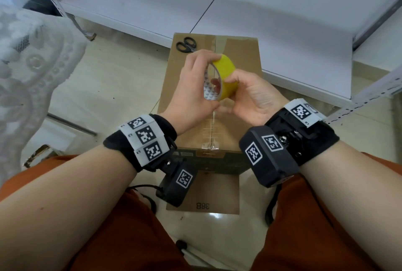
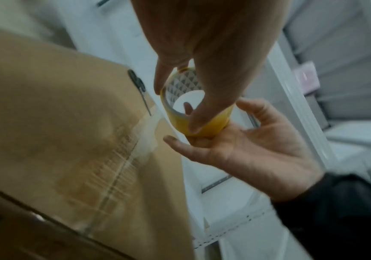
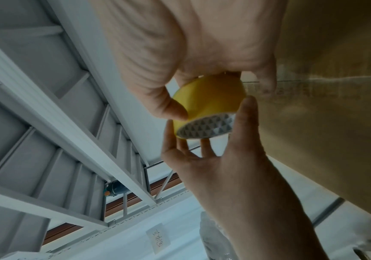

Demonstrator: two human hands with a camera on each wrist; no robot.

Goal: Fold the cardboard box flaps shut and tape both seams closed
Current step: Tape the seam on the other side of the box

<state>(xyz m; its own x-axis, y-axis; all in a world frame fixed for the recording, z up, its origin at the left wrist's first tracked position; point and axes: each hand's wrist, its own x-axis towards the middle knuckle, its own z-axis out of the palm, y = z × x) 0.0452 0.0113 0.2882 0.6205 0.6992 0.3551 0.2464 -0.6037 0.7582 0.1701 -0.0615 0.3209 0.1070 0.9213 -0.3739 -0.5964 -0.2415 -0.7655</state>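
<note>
A brown cardboard box (image 1: 239,57) stands on the floor between my knees with its top flaps folded flat. Clear tape (image 1: 212,131) runs along the centre seam. Above the box both hands hold a yellow tape roll (image 1: 226,72) with a white patterned core. My left hand (image 1: 204,79) grips it from the left, one finger through the core. My right hand (image 1: 231,94) pinches its yellow face between thumb and fingers. The left wrist view shows the roll (image 2: 204,126) resting on my right hand's fingers (image 2: 197,142). The right wrist view shows the roll (image 3: 208,98) between both hands.
Black-handled scissors (image 1: 186,45) lie on the box top's far left corner, also visible in the left wrist view as scissors (image 2: 138,86). White metal shelving (image 1: 282,20) stands behind and to the right. A lace cloth (image 1: 32,64) hangs at left. A cardboard panel (image 1: 202,194) lies below the box's near side.
</note>
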